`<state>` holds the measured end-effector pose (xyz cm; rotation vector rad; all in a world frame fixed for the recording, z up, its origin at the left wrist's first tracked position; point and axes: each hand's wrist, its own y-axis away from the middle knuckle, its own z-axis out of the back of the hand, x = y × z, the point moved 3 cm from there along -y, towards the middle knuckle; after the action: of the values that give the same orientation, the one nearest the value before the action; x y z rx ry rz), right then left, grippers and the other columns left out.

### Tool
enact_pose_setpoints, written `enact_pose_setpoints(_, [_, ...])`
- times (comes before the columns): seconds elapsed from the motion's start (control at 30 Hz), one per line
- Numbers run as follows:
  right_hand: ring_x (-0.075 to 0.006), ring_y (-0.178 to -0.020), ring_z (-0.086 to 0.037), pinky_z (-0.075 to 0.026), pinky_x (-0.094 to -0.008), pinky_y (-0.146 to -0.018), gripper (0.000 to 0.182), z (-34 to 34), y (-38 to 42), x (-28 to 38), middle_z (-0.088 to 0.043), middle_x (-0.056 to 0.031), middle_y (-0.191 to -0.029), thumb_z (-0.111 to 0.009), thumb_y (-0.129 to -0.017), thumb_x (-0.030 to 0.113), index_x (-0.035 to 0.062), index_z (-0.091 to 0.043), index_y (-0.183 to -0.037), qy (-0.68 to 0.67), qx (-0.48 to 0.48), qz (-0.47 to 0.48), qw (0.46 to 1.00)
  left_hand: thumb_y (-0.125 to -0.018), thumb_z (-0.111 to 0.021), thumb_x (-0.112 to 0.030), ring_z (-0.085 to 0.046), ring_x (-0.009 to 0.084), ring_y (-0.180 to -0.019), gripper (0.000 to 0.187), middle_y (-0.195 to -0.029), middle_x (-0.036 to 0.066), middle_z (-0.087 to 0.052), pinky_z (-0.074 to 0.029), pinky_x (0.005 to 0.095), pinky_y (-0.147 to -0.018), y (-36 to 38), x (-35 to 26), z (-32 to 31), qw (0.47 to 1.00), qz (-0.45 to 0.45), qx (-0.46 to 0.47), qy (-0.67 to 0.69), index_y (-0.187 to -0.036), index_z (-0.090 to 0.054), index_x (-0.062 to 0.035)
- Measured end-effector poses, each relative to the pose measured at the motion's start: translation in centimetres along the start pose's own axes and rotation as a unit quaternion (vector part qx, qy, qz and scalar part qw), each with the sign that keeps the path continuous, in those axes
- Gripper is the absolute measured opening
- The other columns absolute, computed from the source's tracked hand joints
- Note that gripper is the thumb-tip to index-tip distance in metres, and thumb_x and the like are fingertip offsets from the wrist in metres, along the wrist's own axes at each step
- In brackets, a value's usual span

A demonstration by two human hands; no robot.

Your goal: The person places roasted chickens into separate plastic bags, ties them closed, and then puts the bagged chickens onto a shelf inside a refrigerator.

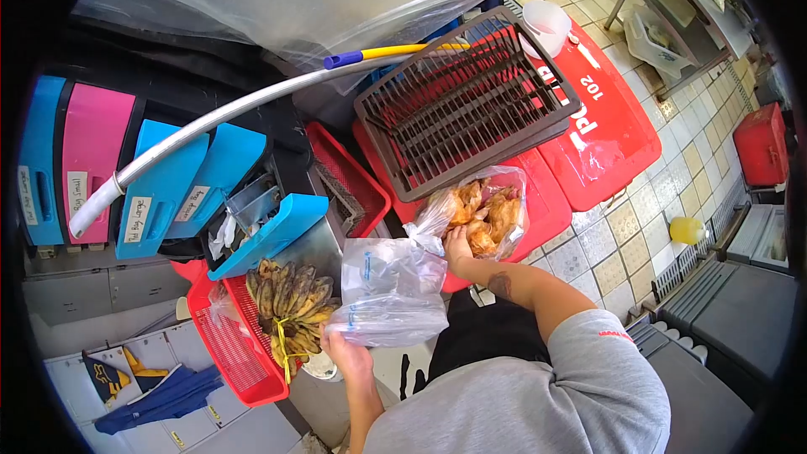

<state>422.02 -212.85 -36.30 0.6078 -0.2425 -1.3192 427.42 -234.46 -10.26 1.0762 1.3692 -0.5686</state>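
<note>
My left hand (348,358) is closed on the lower left edge of a clear plastic bag (393,290) with faint blue print, which hangs flat in front of me. My right hand (458,250) grips the side of another clear plastic bag (519,193), its fingers partly hidden against the plastic. Inside that bag are several golden-brown pieces that look like cooked chicken (504,212). It rests on a red cooler lid (551,202). A bunch of dark, spotted bananas (294,298) tied with yellow string lies just beyond my left hand.
Brown slotted racks (466,105) lie across the red coolers, beside a white tub (546,25). A red basket (244,336) holds the bananas. Blue and pink labelled bins (97,151) stand at left. A grey hose (197,126) arches overhead. A yellow jug (688,230) stands on the tiled floor.
</note>
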Motion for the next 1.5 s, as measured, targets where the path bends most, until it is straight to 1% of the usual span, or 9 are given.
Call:
enact_pose_setpoints(0.53, [-0.0369,-0.122,-0.038,-0.028,-0.0482,-0.103,0.041,-2.0,1.1,-3.4,-0.049,-0.0203,-0.123,-0.045,-0.087,0.024,-0.0005,-0.052,-0.119,-0.031,-0.084,-0.040,0.995,-0.081,-0.053,-0.018,-0.059,0.0241,-0.092,0.020,-0.095,0.011,-0.062,-0.047,0.0392,-0.084,0.4,1.3,4.6,0.996,0.089,0.006,0.013,-0.094,-0.058,-0.0021])
enact_pose_setpoints(0.67, [-0.0375,-0.119,-0.039,-0.038,-0.0608,-0.085,0.034,-2.2,0.3,-5.5,-0.051,-0.0176,-0.120,-0.044,-0.088,0.021,0.0073,-0.058,-0.115,-0.074,-0.029,-0.058,0.995,-0.079,-0.054,-0.011,-0.060,0.0230,-0.087,0.014,-0.091,0.011,-0.060,-0.049,0.0379,-0.079,0.3,1.0,4.6,0.991,0.121,-0.025,0.044,-0.090,-0.056,-0.0019])
enact_pose_setpoints(0.77, [-0.0382,-0.119,-0.039,-0.044,-0.0591,-0.069,0.034,-3.1,-2.2,-6.2,-0.056,-0.0128,-0.115,-0.060,-0.079,0.025,0.0118,-0.063,-0.110,-0.095,0.073,-0.118,0.986,-0.078,-0.054,-0.010,-0.060,0.0235,-0.087,0.013,-0.092,0.011,-0.060,-0.049,0.0384,-0.080,-0.5,1.6,5.5,0.993,0.106,-0.025,0.047,-0.089,-0.056,-0.0023])
enact_pose_setpoints(0.9, [-0.0384,-0.117,-0.042,-0.050,-0.0491,-0.064,0.062,0.5,-1.3,-8.2,-0.060,-0.0061,-0.112,-0.082,-0.050,0.027,0.0133,-0.065,-0.108,-0.099,0.202,-0.039,0.974,-0.078,-0.054,-0.010,-0.060,0.0236,-0.086,0.011,-0.091,0.010,-0.060,-0.049,0.0385,-0.080,-0.8,1.4,4.5,0.991,0.119,-0.023,0.047,-0.086,-0.055,-0.0031])
enact_pose_setpoints(1.0, [-0.0343,-0.108,-0.052,-0.052,-0.0498,-0.071,0.056,1.0,-1.4,-8.2,-0.062,-0.0067,-0.110,-0.080,-0.054,0.025,0.0123,-0.065,-0.107,-0.099,0.192,-0.003,0.976,-0.078,-0.053,-0.010,-0.059,0.0228,-0.085,0.009,-0.090,0.009,-0.059,-0.049,0.0383,-0.080,-0.8,1.0,3.2,0.992,0.114,-0.005,0.049,-0.084,-0.055,-0.0038])
enact_pose_setpoints(1.2, [-0.0263,-0.096,-0.061,-0.051,-0.0470,-0.077,0.051,3.5,-2.9,-10.1,-0.064,-0.0085,-0.107,-0.080,-0.054,0.025,0.0108,-0.068,-0.101,-0.097,0.347,0.113,0.926,-0.079,-0.054,-0.009,-0.059,0.0206,-0.084,0.007,-0.089,0.008,-0.059,-0.049,0.0378,-0.079,-1.9,1.3,3.5,0.994,0.091,-0.015,0.054,-0.084,-0.055,-0.0043])
enact_pose_setpoints(1.33, [-0.0230,-0.094,-0.061,-0.048,-0.0375,-0.081,0.051,7.8,-3.0,-13.2,-0.063,-0.0102,-0.109,-0.077,-0.055,0.036,0.0080,-0.069,-0.096,-0.060,0.289,0.234,0.926,-0.077,-0.054,-0.003,-0.059,0.0184,-0.082,0.009,-0.087,0.006,-0.058,-0.049,0.0337,-0.077,-2.1,0.5,1.3,0.996,0.064,-0.036,0.052,-0.085,-0.052,-0.0062])
enact_pose_setpoints(1.43, [-0.0242,-0.098,-0.058,-0.045,-0.0380,-0.085,0.053,8.9,-3.2,-17.4,-0.064,-0.0143,-0.100,-0.070,-0.065,0.034,0.0008,-0.063,-0.107,-0.238,0.401,0.270,0.842,-0.069,-0.052,0.007,-0.052,0.0132,-0.074,0.024,-0.081,0.002,-0.051,-0.044,0.0248,-0.069,-1.8,-1.2,-1.8,0.999,0.042,-0.025,0.000,-0.084,-0.044,-0.0092])
enact_pose_setpoints(1.5, [-0.0242,-0.099,-0.057,-0.046,-0.0380,-0.084,0.056,9.2,-1.8,-20.2,-0.063,-0.0146,-0.101,-0.067,-0.068,0.028,-0.0009,-0.056,-0.115,-0.374,0.404,0.266,0.791,-0.064,-0.052,0.009,-0.046,0.0112,-0.071,0.027,-0.081,0.001,-0.048,-0.039,0.0207,-0.067,-2.3,-2.1,-3.5,0.987,-0.074,-0.011,-0.145,-0.082,-0.043,-0.0095])
